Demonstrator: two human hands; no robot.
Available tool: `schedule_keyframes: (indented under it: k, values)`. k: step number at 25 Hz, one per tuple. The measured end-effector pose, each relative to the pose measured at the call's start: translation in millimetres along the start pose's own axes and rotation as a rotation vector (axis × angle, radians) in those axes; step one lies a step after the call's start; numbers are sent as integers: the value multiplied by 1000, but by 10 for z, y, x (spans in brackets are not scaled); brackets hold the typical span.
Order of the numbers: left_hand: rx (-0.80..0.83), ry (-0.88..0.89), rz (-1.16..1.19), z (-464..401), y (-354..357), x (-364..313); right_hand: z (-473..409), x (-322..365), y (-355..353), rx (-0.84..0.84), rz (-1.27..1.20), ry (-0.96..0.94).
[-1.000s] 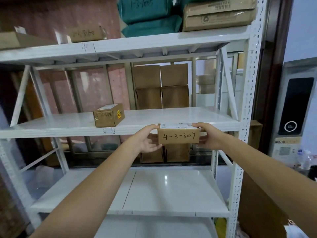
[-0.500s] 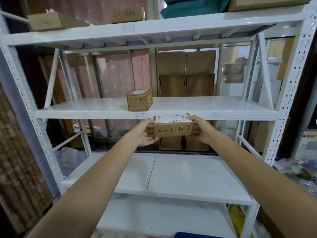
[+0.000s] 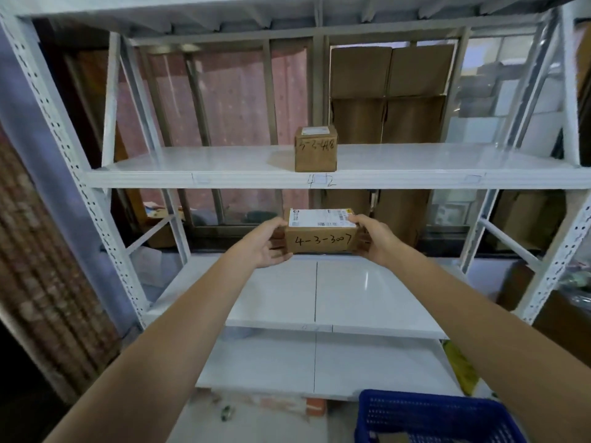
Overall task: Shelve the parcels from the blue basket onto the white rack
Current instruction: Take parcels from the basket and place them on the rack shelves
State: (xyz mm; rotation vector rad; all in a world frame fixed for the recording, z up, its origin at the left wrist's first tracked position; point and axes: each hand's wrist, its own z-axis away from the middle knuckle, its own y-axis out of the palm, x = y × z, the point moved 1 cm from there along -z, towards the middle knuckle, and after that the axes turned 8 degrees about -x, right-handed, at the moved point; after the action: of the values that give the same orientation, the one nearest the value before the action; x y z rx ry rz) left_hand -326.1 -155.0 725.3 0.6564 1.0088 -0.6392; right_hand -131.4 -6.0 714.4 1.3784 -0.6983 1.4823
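I hold a small brown cardboard parcel (image 3: 321, 238), marked 4-3-3007 with a white label on top, between both hands. My left hand (image 3: 267, 243) grips its left end and my right hand (image 3: 375, 239) its right end. The parcel hangs above the back of a lower shelf (image 3: 367, 292) of the white rack (image 3: 224, 179). Another brown parcel (image 3: 316, 149) stands on the shelf above, marked 4-2 on its edge. The blue basket (image 3: 431, 417) shows at the bottom right, on the floor in front of the rack.
Stacked cardboard boxes (image 3: 390, 91) stand behind the rack, before a window frame and pink curtain. The rack's perforated white uprights (image 3: 64, 148) frame both sides. A lowest shelf (image 3: 287, 362) lies beneath. A brick-patterned wall is at left.
The parcel and both hands have come down from the front edge of the 4-2 shelf to the level of the shelf below. The view has tilted down, revealing the blue basket.
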Motion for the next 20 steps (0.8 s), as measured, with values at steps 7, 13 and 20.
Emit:
schedule_keyframes:
  k: [7,13,20]
  values:
    - [20,-28,-21,-689,-275,12,-606,-273,310,22,-12,57]
    - [5,-87,-113,-1601,-336,388,-1435,-882,358,-34,69,146]
    - [-146,-136,-295,-2744,-236,1511,-2197,-2131,55,-231,280,231]
